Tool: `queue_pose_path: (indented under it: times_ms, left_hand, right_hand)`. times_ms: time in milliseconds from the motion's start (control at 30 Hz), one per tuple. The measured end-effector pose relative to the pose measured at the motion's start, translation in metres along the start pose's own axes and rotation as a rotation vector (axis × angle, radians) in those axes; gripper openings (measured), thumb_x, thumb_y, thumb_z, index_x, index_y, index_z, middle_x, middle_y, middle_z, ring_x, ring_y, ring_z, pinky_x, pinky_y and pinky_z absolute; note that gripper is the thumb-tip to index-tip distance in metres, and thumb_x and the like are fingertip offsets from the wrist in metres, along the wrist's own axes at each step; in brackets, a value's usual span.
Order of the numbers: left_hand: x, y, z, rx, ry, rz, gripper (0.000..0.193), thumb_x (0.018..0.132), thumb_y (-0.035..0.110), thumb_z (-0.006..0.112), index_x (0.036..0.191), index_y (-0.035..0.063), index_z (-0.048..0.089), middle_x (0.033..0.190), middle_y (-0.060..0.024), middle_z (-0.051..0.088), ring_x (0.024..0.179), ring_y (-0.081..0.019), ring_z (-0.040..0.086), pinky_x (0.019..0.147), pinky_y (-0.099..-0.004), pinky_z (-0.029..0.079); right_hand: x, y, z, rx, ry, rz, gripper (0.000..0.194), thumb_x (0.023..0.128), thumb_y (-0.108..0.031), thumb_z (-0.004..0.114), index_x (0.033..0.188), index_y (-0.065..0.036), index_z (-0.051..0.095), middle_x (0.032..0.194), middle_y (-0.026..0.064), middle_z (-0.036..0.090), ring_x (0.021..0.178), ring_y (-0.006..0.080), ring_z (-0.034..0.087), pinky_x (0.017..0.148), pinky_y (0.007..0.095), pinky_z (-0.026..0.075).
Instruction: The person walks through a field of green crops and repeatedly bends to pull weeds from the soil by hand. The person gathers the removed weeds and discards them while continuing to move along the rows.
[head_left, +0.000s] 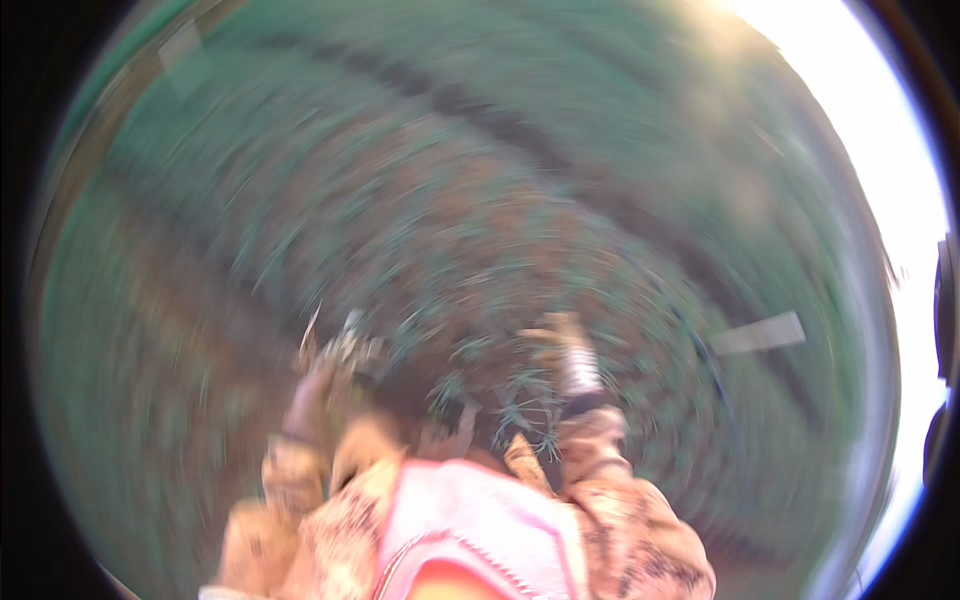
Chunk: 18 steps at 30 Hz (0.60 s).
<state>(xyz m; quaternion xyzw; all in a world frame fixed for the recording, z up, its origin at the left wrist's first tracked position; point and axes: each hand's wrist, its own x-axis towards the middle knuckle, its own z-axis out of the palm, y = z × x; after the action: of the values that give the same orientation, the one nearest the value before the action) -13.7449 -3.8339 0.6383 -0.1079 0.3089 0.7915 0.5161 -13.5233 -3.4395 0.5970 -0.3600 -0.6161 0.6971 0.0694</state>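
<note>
The view is strongly blurred. My left hand (330, 367), at the lower left, is closed around a bunch of pale, dry-looking plant matter (346, 346); its exact kind cannot be told. My right hand (556, 334) reaches forward on the right with its fingers apart, over or among small green plants (525, 397). Nothing shows in that hand, and blur hides whether its fingertips touch the plants. Light bands circle the right wrist. Patterned tan sleeves cover both arms.
Rows of low green plants grow in brown soil (420, 382). Dark furrows (525, 139) cross the field. A thin dark line, perhaps a hose (701, 345), curves at the right. Pale flat strips (761, 334) stand at the right and upper left (180, 49).
</note>
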Motion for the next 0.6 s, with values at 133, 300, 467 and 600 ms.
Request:
queue_pose_path:
  times_ms: [133,300,467,600]
  left_hand:
    - [-0.065,-0.004,-0.091,0.26,0.624,0.213,0.017,0.094,0.027,0.058,0.093,0.0116,0.064,0.075,0.0027,0.06,0.057,-0.0088,0.051,0.047,-0.0226,0.039]
    - [-0.2,-0.083,-0.162,-0.241,1.066,0.292,0.019,0.091,0.023,0.065,0.096,0.0048,0.065,0.08,-0.0038,0.066,0.054,-0.0102,0.052,0.039,-0.0219,0.034]
    - [-0.318,-0.246,-0.203,-0.357,1.21,0.333,0.021,0.087,0.014,0.069,0.102,0.0,0.066,0.087,-0.0092,0.068,0.069,-0.0182,0.064,0.058,-0.0285,0.05]
    - [-0.338,-0.312,-0.245,-0.221,1.359,0.586,0.014,0.084,0.011,0.069,0.095,0.0028,0.065,0.081,-0.0073,0.066,0.068,-0.0192,0.063,0.056,-0.0309,0.048]
  right_hand:
    - [-0.046,0.007,-0.056,0.085,0.203,0.045,0.05,0.094,-0.028,0.064,0.135,-0.005,0.046,0.107,0.0109,0.068,0.067,0.0088,0.06,0.05,0.0192,0.041]
    - [-0.048,0.003,-0.056,-0.006,0.181,0.189,0.058,0.086,0.008,0.058,0.14,-0.008,0.043,0.121,0.0176,0.061,0.086,0.023,0.066,0.065,0.0289,0.053]
    - [0.031,-0.058,-0.032,-0.255,-0.181,0.093,0.057,0.084,0.011,0.05,0.137,-0.008,0.048,0.119,0.0143,0.063,0.079,0.0134,0.061,0.059,0.0202,0.048]
    - [0.082,-0.114,0.066,-0.36,-0.344,-0.049,0.05,0.088,0.008,0.048,0.134,-0.009,0.052,0.112,0.0112,0.067,0.07,0.0072,0.058,0.053,0.017,0.044]
